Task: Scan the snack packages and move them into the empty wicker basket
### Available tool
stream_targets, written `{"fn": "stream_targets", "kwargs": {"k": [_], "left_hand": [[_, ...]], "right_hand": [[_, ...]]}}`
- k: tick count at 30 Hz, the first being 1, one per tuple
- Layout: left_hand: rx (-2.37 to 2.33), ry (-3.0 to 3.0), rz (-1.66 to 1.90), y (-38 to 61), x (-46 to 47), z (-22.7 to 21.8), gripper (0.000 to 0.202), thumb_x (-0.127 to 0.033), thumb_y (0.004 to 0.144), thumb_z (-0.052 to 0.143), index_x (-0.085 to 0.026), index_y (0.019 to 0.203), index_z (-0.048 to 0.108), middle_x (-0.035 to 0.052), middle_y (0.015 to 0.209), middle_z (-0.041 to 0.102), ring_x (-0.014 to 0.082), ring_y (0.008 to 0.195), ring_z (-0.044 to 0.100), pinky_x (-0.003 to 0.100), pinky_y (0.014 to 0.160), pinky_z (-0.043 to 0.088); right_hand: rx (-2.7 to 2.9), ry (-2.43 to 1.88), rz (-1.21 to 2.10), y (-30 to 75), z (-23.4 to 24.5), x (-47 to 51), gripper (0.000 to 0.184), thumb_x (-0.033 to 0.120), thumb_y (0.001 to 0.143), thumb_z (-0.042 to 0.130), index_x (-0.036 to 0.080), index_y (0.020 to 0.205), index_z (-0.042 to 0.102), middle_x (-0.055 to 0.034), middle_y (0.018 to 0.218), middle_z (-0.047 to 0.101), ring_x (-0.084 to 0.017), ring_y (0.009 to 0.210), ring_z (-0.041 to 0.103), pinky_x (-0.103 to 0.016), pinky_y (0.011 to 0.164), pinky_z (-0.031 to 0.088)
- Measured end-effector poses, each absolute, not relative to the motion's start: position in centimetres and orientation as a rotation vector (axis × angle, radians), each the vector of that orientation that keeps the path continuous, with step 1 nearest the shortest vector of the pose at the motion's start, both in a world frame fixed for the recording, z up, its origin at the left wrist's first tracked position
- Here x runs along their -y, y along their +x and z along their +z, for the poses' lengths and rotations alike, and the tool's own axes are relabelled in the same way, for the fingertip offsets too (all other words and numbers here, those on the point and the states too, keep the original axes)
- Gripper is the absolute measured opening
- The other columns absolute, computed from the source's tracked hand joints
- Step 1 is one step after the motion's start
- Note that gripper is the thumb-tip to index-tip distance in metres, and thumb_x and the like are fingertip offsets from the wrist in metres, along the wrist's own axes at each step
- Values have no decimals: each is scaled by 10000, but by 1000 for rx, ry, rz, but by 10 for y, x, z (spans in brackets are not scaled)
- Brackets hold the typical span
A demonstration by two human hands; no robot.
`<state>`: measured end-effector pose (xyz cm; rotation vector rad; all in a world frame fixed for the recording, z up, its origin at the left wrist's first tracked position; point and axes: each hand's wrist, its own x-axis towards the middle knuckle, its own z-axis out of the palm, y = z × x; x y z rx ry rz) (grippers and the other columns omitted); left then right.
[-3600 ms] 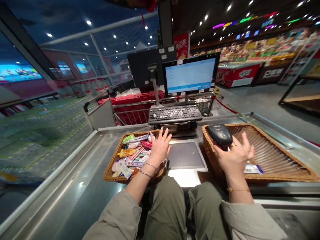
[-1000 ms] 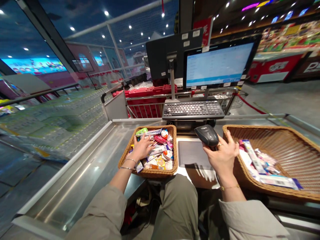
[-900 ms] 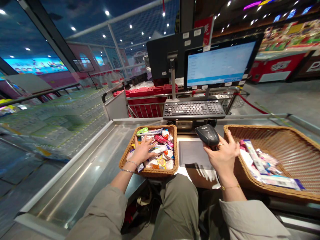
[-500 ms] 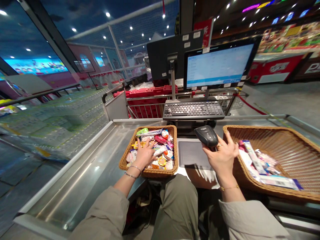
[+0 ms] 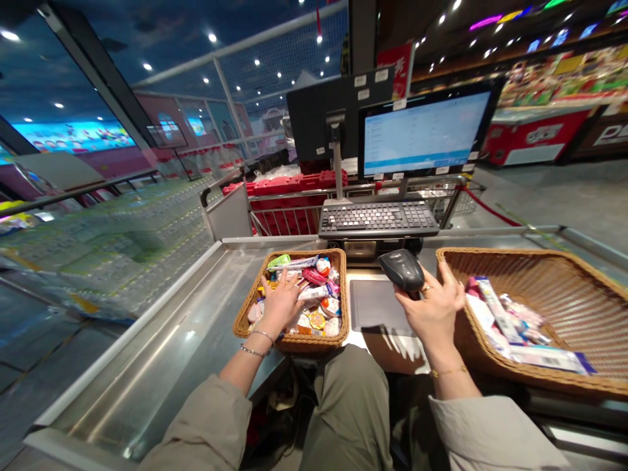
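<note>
Reaching into the small basket (image 5: 343, 294), the left hand (image 5: 280, 302) is spread half-open on the sweets (image 5: 314, 293) — nothing visibly gripped. The right hand (image 5: 434, 307) curls around the scanner (image 5: 402, 269), beside the long basket (image 5: 583, 314) toward the tabletop's (image 5: 206, 288) right edge. Pinching one sweet by its end works best — a flat palm could drag neighbours along; the scanner wants a steady wrist.

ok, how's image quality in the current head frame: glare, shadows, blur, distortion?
Head view: glare on the metal counter; streaky shadow at the near edge of the grey plate; scanner fairly sharp in the right hand. Same head view: wide-angle stretch at the edges; stacked goods at left smeared; text on the monitor unreadable.
</note>
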<state>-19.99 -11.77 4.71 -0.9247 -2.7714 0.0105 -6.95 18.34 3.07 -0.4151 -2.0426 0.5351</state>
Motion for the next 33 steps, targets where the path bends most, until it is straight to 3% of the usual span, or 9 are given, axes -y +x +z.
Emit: {"fn": "stream_targets", "kwargs": {"k": [14, 22, 33], "left_hand": [[2563, -789, -202, -208, 59, 65, 168, -266, 938, 582, -240, 1070, 682, 90, 1583, 453, 412, 1543, 210, 848, 1099, -146], [2556, -798, -284, -201, 19, 71, 170, -266, 946, 556, -240, 1073, 666, 103, 1590, 438, 403, 1546, 207, 843, 1114, -123], [2573, -827, -289, -200, 2, 70, 258, -316, 976, 492, -232, 1153, 659, 78, 1643, 345, 394, 1571, 74, 835, 1115, -149]], "right_hand": [[2104, -279, 477, -77, 29, -173, 154, 375, 771, 662, 237, 813, 716, -52, 1326, 694, -387, 1467, 372, -728, 1137, 192], [2134, -213, 446, -79, 29, -162, 93, 304, 761, 664, 245, 803, 724, -40, 1310, 703, -366, 1481, 358, -684, 1172, 149], [2156, -161, 469, -78, 29, -162, 62, 286, 745, 689, 234, 779, 697, -27, 1311, 704, -388, 1480, 353, -707, 1162, 139]]}}
